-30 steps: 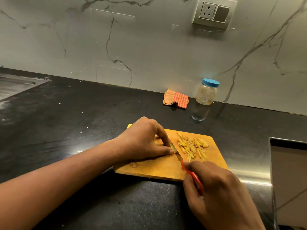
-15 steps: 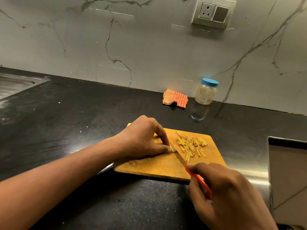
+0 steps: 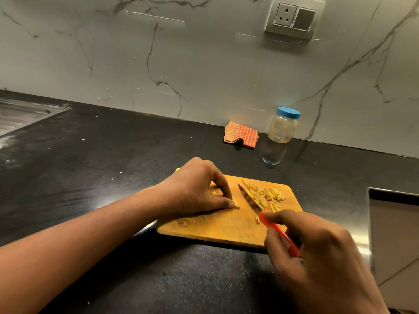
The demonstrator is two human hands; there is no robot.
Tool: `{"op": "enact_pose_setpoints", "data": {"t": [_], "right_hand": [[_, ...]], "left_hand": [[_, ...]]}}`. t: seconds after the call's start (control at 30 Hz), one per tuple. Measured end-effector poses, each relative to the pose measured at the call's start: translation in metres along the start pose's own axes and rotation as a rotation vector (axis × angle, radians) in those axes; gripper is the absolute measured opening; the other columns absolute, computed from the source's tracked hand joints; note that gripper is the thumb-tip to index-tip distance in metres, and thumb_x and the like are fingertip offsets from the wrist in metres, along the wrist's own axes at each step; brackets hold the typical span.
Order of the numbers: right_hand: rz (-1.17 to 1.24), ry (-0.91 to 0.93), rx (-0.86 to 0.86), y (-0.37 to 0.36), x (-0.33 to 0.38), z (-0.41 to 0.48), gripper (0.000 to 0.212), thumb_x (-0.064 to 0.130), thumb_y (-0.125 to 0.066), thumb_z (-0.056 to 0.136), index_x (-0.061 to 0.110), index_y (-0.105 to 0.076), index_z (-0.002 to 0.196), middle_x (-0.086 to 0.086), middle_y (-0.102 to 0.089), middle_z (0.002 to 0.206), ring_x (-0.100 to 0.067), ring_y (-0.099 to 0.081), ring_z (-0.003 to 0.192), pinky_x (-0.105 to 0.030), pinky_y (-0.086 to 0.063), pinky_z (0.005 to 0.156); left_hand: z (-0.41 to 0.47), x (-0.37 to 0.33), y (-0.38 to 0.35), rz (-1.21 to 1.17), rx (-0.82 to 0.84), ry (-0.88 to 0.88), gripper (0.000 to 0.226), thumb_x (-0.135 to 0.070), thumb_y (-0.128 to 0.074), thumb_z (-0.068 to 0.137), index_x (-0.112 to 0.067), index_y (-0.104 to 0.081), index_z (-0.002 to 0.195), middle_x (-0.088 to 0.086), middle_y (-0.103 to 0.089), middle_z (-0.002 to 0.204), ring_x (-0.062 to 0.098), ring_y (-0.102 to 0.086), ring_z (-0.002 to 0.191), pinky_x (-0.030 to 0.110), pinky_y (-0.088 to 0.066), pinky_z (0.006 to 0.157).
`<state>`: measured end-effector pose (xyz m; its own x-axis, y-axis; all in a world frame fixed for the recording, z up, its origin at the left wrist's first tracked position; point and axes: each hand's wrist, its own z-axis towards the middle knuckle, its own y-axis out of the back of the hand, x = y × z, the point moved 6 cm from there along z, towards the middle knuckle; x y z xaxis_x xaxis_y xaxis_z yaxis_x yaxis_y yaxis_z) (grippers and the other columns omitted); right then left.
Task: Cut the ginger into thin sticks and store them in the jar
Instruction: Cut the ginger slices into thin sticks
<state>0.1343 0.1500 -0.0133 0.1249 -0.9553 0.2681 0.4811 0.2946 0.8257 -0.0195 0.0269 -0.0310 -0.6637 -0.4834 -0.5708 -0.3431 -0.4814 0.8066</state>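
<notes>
Your left hand (image 3: 197,189) is arching over the near-left part of the cutting board (image 3: 222,230), its curled fingertips pinning a small ginger piece (image 3: 236,203) to the wood. Your right hand (image 3: 317,252) is gripping the red handle of the knife (image 3: 251,200), with the blade angling away from you.

Half a second ago the blade was sitting right against your left fingertips; now it is lying apart from them, up against the pile of ginger sticks (image 3: 267,196) on the board's far-right side.

The board is resting on a black countertop (image 3: 113,166). The blue-lidded jar (image 3: 282,126) is standing closed by the marble wall (image 3: 204,64), just beside a checked cloth (image 3: 241,134). A steel sink (image 3: 20,112) is showing at far left.
</notes>
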Motion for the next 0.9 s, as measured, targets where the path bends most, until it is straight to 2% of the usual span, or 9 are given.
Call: {"op": "enact_pose_setpoints", "data": {"t": [0.07,0.13,0.23,0.33,0.43,0.73,0.8,0.9], "right_hand": [[0.015,0.004,0.01,0.0,0.002,0.0,0.026,0.032,-0.063,0.073,0.025,-0.075,0.095,0.02,-0.052,0.063,0.0,-0.048,0.047,-0.007,-0.033,0.046],[0.031,0.009,0.029,-0.002,0.005,-0.001,0.025,0.031,-0.064,0.072,0.026,-0.075,0.093,0.023,-0.047,0.064,0.006,-0.043,0.047,-0.002,-0.027,0.046],[0.056,0.023,0.048,-0.006,0.007,-0.002,0.025,0.03,-0.066,0.069,0.025,-0.076,0.091,0.025,-0.041,0.065,0.014,-0.034,0.048,0.003,-0.024,0.045],[0.06,0.045,0.054,-0.008,0.006,-0.004,0.025,0.03,-0.067,0.067,0.024,-0.076,0.09,0.022,-0.051,0.063,0.011,-0.04,0.049,0.006,-0.028,0.051],[0.037,0.058,0.029,-0.008,0.006,-0.005,0.025,0.03,-0.068,0.066,0.025,-0.076,0.089,0.014,-0.062,0.062,0.005,-0.047,0.047,0.003,-0.033,0.051],[-0.026,0.043,-0.02,-0.008,0.006,-0.008,0.025,0.029,-0.068,0.065,0.025,-0.076,0.088,0.01,-0.065,0.062,-0.007,-0.055,0.045,-0.018,-0.05,0.041],[-0.04,0.03,-0.022,-0.009,0.007,-0.009,0.026,0.03,-0.067,0.066,0.026,-0.076,0.09,0.008,-0.065,0.063,-0.01,-0.056,0.045,-0.022,-0.051,0.039],[-0.097,0.015,-0.01,-0.014,0.01,-0.007,0.026,0.03,-0.065,0.066,0.025,-0.075,0.089,0.006,-0.062,0.06,-0.012,-0.054,0.043,-0.021,-0.048,0.036]], "left_hand": [[0.0,0.0,0.0,-0.009,0.008,0.002,0.015,-0.037,-0.077,0.083,-0.027,-0.079,0.094,-0.019,-0.072,0.098,0.0,-0.062,0.1,0.032,-0.051,0.101],[0.0,0.0,-0.001,-0.015,0.011,0.0,0.015,-0.036,-0.077,0.083,-0.027,-0.079,0.094,-0.019,-0.072,0.098,0.0,-0.062,0.1,0.033,-0.051,0.101],[0.001,0.001,-0.001,-0.013,0.01,-0.008,0.014,-0.036,-0.077,0.083,-0.028,-0.08,0.094,-0.019,-0.073,0.097,-0.002,-0.063,0.099,0.033,-0.051,0.101],[0.001,0.001,-0.001,-0.02,0.012,-0.005,0.014,-0.036,-0.077,0.083,-0.028,-0.08,0.093,-0.019,-0.073,0.098,0.0,-0.064,0.099,0.035,-0.051,0.102],[0.002,0.002,-0.002,-0.021,0.013,-0.006,0.014,-0.036,-0.077,0.083,-0.028,-0.08,0.094,-0.019,-0.073,0.098,0.0,-0.064,0.099,0.035,-0.051,0.101],[0.002,0.002,-0.002,-0.025,0.009,0.004,0.015,-0.036,-0.077,0.082,-0.027,-0.08,0.093,-0.016,-0.073,0.099,0.002,-0.064,0.101,0.036,-0.052,0.101],[0.002,0.001,-0.002,-0.023,0.008,0.004,0.015,-0.036,-0.077,0.082,-0.026,-0.08,0.093,-0.016,-0.073,0.099,0.003,-0.064,0.101,0.036,-0.052,0.1],[0.002,0.001,-0.002,-0.018,0.008,-0.003,0.015,-0.036,-0.077,0.082,-0.027,-0.08,0.093,-0.016,-0.073,0.099,0.003,-0.064,0.1,0.036,-0.052,0.101]]}}
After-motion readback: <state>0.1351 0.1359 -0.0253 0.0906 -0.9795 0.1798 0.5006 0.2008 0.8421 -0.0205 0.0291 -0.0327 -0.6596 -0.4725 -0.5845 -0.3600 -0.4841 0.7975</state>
